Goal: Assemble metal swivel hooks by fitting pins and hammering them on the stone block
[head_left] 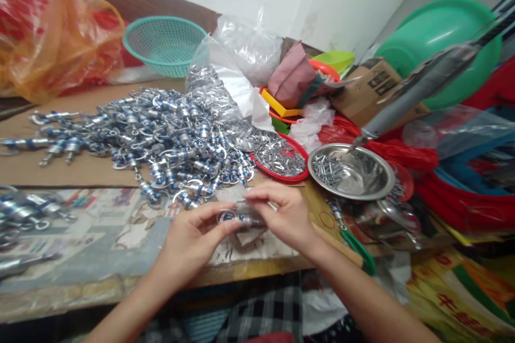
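Observation:
Above the table's front edge, my left hand (197, 238) is closed on a silver metal fitting (251, 220) with blue bands and a ring, gripped between thumb and fingers. The fitting lies sideways, its right end close to my right hand (284, 220). My right hand is closed, with thumb and fingers pinched just above the fitting. A small shiny piece shows at those fingertips, too blurred to name. Just beyond my hands spreads a big heap of similar fittings (161, 134) on cardboard.
A red plate (295, 174) of small metal pieces and a steel bowl (362, 174) with pins stand behind my right hand. A grey tool (418, 88) slants above the bowl. Green-handled pliers (360, 252) lie at right, more fittings (24, 211) at left, a green basket (164, 43) behind.

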Tool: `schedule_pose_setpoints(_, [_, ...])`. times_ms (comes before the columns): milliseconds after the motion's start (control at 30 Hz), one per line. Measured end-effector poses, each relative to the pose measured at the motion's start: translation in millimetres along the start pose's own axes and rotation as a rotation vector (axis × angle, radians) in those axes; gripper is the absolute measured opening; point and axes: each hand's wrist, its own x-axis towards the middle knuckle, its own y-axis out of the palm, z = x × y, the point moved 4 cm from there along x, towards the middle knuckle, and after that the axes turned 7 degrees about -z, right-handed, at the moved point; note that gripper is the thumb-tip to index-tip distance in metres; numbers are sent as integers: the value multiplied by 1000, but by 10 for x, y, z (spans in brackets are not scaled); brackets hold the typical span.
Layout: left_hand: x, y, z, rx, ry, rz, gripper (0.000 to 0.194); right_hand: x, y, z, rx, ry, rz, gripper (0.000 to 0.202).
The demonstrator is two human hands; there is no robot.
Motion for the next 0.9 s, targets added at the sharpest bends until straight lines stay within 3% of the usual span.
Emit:
schedule_pose_setpoints(67, [-34,-14,-21,42,96,-44,18,-146,53,107,2,-34,19,16])
schedule_pose_setpoints(133, [-45,-26,-39,68,157,-58,17,-218,77,103,36,22,-10,14])
schedule_pose_setpoints(367, [-81,-41,-5,77,157,-133,23,-235,140,40,305,286,12,21])
schedule_pose_setpoints(567, [-176,21,-80,142,437,-92,28,-324,136,83,269,236,-13,21])
schedule_pose_setpoints(900, [-175,13,-7,117,363,-90,26,-366,136,21,245,275,-48,23])
